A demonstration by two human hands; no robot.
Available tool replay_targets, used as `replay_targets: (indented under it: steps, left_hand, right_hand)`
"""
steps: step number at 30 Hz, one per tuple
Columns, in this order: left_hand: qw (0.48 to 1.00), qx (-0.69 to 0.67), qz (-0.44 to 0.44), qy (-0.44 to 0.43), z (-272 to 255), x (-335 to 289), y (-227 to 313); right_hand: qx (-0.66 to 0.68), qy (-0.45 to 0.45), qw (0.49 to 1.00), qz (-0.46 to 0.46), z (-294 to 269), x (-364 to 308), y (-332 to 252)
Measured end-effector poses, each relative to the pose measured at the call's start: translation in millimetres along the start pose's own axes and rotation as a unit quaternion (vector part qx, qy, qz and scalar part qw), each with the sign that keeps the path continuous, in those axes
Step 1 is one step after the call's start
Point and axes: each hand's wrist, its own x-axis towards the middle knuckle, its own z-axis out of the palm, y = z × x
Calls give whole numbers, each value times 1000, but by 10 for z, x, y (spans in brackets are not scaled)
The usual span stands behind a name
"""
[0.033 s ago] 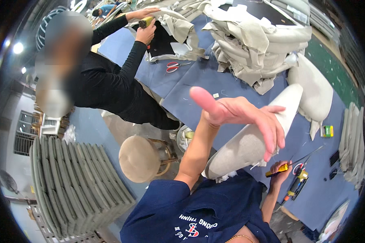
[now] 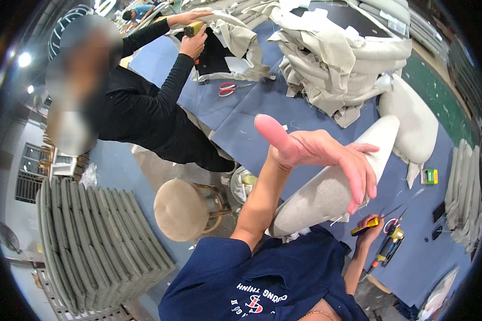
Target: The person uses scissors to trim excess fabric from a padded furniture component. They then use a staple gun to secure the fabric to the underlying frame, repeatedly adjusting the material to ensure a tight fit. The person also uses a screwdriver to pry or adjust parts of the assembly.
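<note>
My left hand (image 2: pixel 326 158) is open, thumb and fingers spread, reaching over a light beige upholstered cushion (image 2: pixel 310 200). The cushion stands tilted against my front, its far end on the blue-covered table. Whether the fingertips touch its fabric I cannot tell. Lower right, behind the cushion's near side, my right hand (image 2: pixel 367 231) is closed around a yellow-and-black handled tool (image 2: pixel 359 230); its kind is unclear. Beside that hand lies a yellow-and-black staple gun (image 2: pixel 393 241) with an orange part near its lower end.
Beige covers and padded pieces form a pile (image 2: pixel 343 59) at the back. Red-handled scissors (image 2: pixel 227 89) lie on the table (image 2: pixel 251 134). A co-worker (image 2: pixel 139 112) in black holds another power tool at the left. Nearby are a round stool (image 2: pixel 181 209) and stacked grey cushions (image 2: pixel 96 241).
The view has shifted very slightly. Both of my hands keep nearly the same pose and place.
</note>
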Motion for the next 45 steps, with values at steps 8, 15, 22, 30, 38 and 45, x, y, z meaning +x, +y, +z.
replay_targets:
  steps: [8, 15, 22, 30, 38, 45]
  left_hand:
    - [999, 39, 30, 20, -41, -50, -40]
    - [999, 44, 23, 5, -181, -17, -28]
    - [997, 40, 65, 28, -211, -23, -126]
    - [993, 107, 40, 14, -456, -3, -103]
    - [881, 361, -130, 275, -285, -61, 198]
    - [852, 369, -48, 368, -369, -24, -37]
  right_hand:
    - [-580, 61, 787, -202, -1480, 697, 626]
    - [-718, 315, 588, -197, -2278, 685, 87]
    - [-735, 334, 575, -132, -2460, 744, 32]
    - [-656, 205, 726, -22, -2812, 1018, -291]
    - [-471, 144, 867, -71, -1377, 281, -1130]
    - [-179, -2, 984, -24, 456, -317, -1159]
